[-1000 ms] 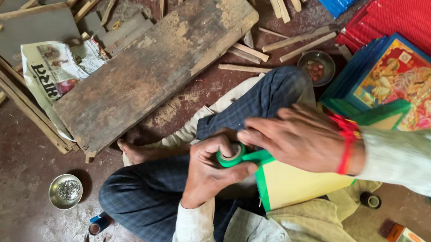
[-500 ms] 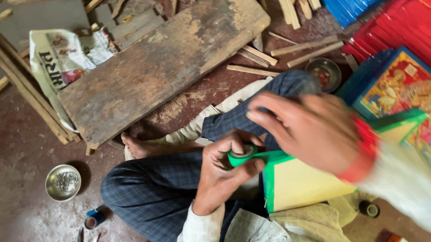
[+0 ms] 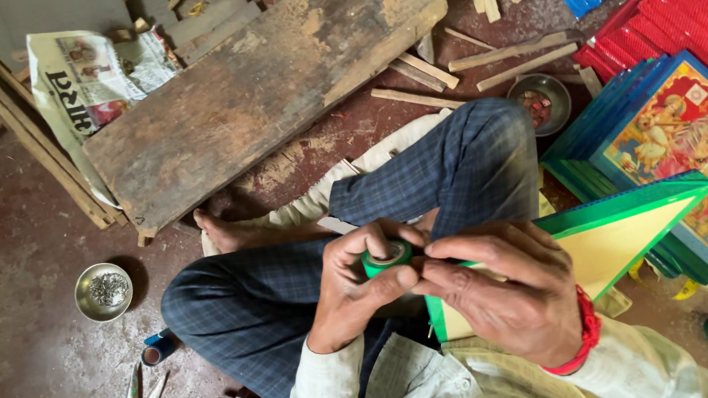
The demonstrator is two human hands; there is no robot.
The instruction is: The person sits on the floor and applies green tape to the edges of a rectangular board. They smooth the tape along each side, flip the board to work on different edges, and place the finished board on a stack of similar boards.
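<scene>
Green tape roll (image 3: 387, 257) gripped in the left hand (image 3: 357, 293)'s curled fingers; right hand (image 3: 506, 292) pinches its edge, wrist bent inward.

green tape roll (image 3: 387, 257), blue checked trousers (image 3: 463, 164)

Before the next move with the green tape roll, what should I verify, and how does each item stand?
1. Small green tape roll is gripped: ok, left hand wraps it with the fingers.
2. Right hand is at the roll: ok, its fingertips pinch beside it.
3. Loose tape end is found: cannot tell, the fingers hide it.
4. Yellow board with green edging is supported: ok, it rests across the lap under the right hand.
5. Tape lies square on the board's edge: cannot tell, hidden by the hands.
6. Small steel bowl of pins is out of the way: ok, it sits on the floor by the knee.
</scene>
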